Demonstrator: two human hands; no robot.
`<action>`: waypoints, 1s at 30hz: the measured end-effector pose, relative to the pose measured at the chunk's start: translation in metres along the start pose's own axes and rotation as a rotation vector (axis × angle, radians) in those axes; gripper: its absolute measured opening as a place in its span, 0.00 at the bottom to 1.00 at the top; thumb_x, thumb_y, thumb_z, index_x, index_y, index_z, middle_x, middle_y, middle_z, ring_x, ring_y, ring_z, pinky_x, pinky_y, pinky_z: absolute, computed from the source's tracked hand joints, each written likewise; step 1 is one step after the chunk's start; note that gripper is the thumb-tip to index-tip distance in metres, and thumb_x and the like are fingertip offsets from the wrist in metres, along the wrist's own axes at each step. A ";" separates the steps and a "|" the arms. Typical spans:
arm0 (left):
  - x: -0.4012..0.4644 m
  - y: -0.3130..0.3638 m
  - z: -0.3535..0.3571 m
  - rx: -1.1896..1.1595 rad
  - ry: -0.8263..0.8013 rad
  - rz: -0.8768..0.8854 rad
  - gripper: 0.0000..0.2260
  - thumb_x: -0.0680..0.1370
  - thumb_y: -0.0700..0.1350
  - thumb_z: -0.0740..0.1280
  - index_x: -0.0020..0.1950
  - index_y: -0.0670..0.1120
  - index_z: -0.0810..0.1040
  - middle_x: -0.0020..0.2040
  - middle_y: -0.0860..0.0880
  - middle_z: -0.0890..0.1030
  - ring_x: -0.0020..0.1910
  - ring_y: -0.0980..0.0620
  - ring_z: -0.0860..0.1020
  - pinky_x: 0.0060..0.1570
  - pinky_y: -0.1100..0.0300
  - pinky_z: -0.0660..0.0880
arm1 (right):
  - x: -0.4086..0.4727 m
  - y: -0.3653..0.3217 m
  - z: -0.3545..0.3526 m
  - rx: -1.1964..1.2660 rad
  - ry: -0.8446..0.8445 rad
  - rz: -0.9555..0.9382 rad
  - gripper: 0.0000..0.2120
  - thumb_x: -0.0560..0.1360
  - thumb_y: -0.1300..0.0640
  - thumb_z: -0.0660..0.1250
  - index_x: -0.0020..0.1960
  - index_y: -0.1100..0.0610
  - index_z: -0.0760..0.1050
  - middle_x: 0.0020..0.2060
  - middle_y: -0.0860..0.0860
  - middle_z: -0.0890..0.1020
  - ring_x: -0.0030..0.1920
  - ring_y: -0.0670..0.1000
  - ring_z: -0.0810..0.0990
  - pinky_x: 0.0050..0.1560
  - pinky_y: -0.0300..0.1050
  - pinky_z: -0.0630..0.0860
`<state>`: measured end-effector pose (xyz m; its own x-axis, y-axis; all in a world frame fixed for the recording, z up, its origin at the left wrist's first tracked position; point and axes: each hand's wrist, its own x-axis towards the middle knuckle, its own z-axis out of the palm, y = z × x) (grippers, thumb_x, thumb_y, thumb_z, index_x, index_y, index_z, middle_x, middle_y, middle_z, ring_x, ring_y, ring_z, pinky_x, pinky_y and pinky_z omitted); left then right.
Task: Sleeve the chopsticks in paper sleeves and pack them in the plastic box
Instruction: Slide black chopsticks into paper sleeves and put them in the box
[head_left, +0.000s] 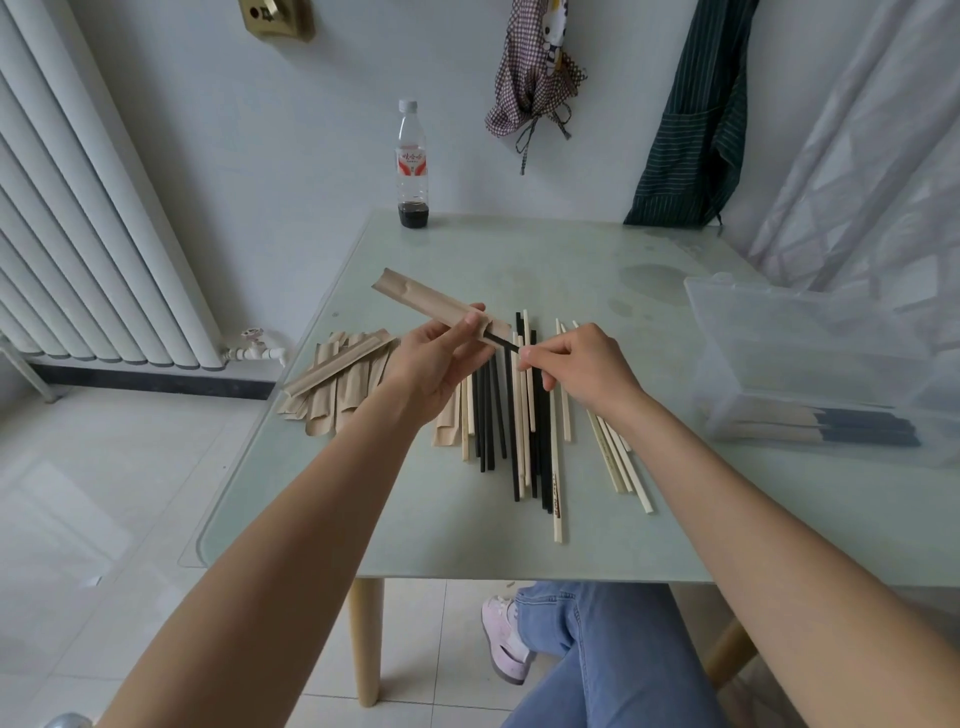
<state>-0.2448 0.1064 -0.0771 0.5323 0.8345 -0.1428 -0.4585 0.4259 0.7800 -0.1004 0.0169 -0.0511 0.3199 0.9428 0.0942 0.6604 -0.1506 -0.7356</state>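
Head view: the left hand (436, 364) holds a brown paper sleeve (439, 307) above the glass table (597, 530), thumb pressed on its top near the open end, fingers curled beneath. The sleeve slants up and to the left. A black chopstick (503, 341) pokes out of the sleeve's lower right end; only a short length shows. The right hand (582, 371) pinches that exposed end between thumb and forefinger, its other fingers curled under.

Below the hands, loose chopsticks (519, 415), black and pale wood, lie spread on the table, mostly pointing away from the person. A heap of empty paper sleeves (337, 379) lies at the table's left edge, just beside the left wrist. At the right, a clear plastic box (810, 364) sits on the table, well apart from the hands; sleeved chopsticks (831, 426) with dark ends showing lie along its near side.

A plastic bottle (413, 166) with dark liquid at its bottom stands at the far edge.
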 end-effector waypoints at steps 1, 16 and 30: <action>-0.001 0.000 -0.001 0.044 0.006 -0.024 0.10 0.77 0.39 0.65 0.56 0.36 0.77 0.50 0.40 0.82 0.42 0.50 0.84 0.38 0.64 0.81 | 0.001 0.000 0.000 -0.005 -0.006 -0.002 0.12 0.76 0.51 0.65 0.43 0.55 0.84 0.28 0.50 0.79 0.46 0.52 0.82 0.52 0.43 0.73; -0.010 0.010 0.004 0.106 0.059 0.006 0.05 0.77 0.37 0.66 0.47 0.36 0.78 0.40 0.42 0.84 0.35 0.51 0.84 0.36 0.64 0.81 | 0.008 0.005 -0.005 -0.152 0.026 -0.021 0.12 0.77 0.47 0.63 0.42 0.52 0.81 0.30 0.45 0.79 0.32 0.43 0.74 0.41 0.43 0.73; -0.024 0.015 -0.006 0.022 0.175 0.052 0.04 0.76 0.37 0.66 0.45 0.35 0.77 0.39 0.41 0.83 0.34 0.51 0.83 0.39 0.62 0.81 | -0.005 0.013 -0.013 -0.033 0.071 -0.026 0.10 0.76 0.51 0.66 0.45 0.57 0.81 0.31 0.47 0.78 0.31 0.45 0.73 0.41 0.41 0.72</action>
<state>-0.2686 0.0951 -0.0657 0.3748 0.9043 -0.2043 -0.4658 0.3743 0.8018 -0.0847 0.0064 -0.0522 0.3490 0.9231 0.1615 0.6911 -0.1372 -0.7096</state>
